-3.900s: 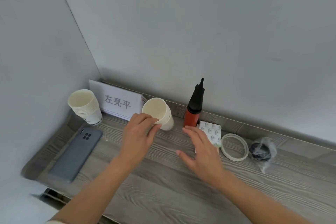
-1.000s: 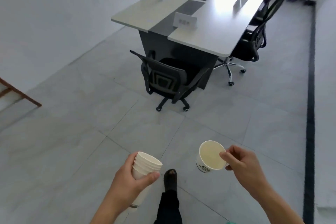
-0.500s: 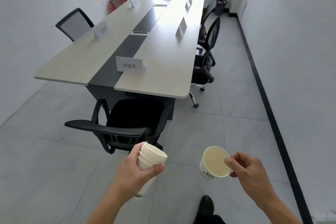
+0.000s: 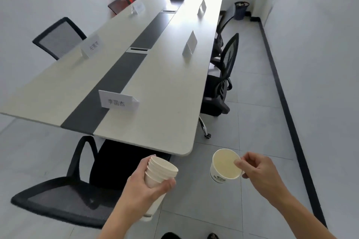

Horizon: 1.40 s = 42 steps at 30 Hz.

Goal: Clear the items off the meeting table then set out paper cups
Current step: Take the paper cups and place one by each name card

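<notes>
Cups: stack [image 4: 162,172] in left hand [image 4: 143,190], one cup [image 4: 225,167] in right hand [image 4: 258,170]

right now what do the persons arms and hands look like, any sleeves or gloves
Both forearms are bare to the bottom edge of the frame, with no sleeves in view. The left hand and right hand wear no gloves, and no rings, watch or wristband show.

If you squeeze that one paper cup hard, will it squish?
Probably. The single cup looks like thin paper with an open top, so it would likely crumple. The right hand pinches only its rim, suggesting it's very light. Being empty, it could tip easily once set on the table.
</notes>
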Each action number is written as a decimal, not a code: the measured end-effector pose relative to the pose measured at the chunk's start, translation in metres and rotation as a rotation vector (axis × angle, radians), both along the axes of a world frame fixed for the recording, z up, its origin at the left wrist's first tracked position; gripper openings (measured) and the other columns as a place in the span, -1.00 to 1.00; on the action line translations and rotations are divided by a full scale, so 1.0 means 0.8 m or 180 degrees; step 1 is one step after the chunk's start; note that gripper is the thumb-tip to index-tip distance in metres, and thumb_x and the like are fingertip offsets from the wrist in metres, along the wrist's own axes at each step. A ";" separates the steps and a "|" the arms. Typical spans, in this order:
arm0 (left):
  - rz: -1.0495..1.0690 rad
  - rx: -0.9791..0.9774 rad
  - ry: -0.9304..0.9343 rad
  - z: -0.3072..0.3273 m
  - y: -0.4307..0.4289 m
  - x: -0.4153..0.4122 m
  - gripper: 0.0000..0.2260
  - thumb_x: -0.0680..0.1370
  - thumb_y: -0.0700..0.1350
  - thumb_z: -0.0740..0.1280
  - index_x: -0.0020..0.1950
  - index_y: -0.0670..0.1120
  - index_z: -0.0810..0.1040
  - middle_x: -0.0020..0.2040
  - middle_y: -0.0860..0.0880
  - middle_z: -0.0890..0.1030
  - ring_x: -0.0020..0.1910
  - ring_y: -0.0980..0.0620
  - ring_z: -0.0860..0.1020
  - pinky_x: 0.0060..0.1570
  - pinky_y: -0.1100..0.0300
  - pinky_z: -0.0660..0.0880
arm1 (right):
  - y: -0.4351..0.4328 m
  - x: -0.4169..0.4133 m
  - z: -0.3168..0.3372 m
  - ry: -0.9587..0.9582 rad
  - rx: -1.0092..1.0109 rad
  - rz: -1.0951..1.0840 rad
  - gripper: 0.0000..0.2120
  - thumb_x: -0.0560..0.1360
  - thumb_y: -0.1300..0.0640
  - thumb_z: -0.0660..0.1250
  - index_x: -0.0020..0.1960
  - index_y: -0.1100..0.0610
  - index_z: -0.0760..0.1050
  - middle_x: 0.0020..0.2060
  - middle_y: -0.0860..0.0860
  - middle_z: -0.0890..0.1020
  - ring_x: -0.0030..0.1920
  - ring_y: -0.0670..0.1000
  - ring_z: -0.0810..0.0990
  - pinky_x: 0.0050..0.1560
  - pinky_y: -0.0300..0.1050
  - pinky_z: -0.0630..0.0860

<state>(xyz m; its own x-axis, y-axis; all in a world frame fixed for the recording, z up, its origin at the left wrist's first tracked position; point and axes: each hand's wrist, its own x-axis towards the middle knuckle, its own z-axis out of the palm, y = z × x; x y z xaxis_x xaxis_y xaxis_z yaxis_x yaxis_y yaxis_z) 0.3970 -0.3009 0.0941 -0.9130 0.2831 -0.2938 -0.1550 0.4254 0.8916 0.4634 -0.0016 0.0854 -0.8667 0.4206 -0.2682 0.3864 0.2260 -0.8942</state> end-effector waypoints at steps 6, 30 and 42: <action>0.0396 -0.0001 -0.0286 -0.024 0.000 -0.104 -0.39 0.11 0.20 0.57 0.11 0.17 0.50 -0.07 0.11 0.66 -0.17 0.11 0.65 -0.24 0.30 0.59 | 0.010 -0.149 -0.014 -0.0094 -0.0044 0.0350 -0.73 0.47 0.26 0.39 -0.38 0.22 0.45 -0.47 0.05 0.48 -0.41 -0.04 0.44 -0.29 -0.08 0.48; 0.2373 -0.0206 -0.0831 -0.065 -0.050 -0.340 -0.45 0.22 0.16 0.60 0.12 0.19 0.46 0.00 0.20 0.61 -0.06 0.19 0.60 -0.10 0.32 0.52 | -0.186 -0.794 -0.128 -0.0299 0.0961 0.2266 -0.83 0.44 0.07 0.27 -0.22 0.16 0.51 -0.29 0.06 0.70 -0.23 0.12 0.59 -0.20 -0.03 0.50; 0.2943 -0.0228 -0.1115 -0.069 -0.021 -0.358 -0.34 0.11 0.30 0.52 0.15 0.21 0.44 0.03 0.23 0.61 -0.06 0.21 0.61 -0.05 0.26 0.53 | -0.245 -0.886 -0.198 -0.0307 0.2168 0.2519 -0.76 0.50 0.00 0.09 -0.14 0.12 0.45 -0.22 0.09 0.54 -0.15 0.18 0.45 -0.16 -0.06 0.32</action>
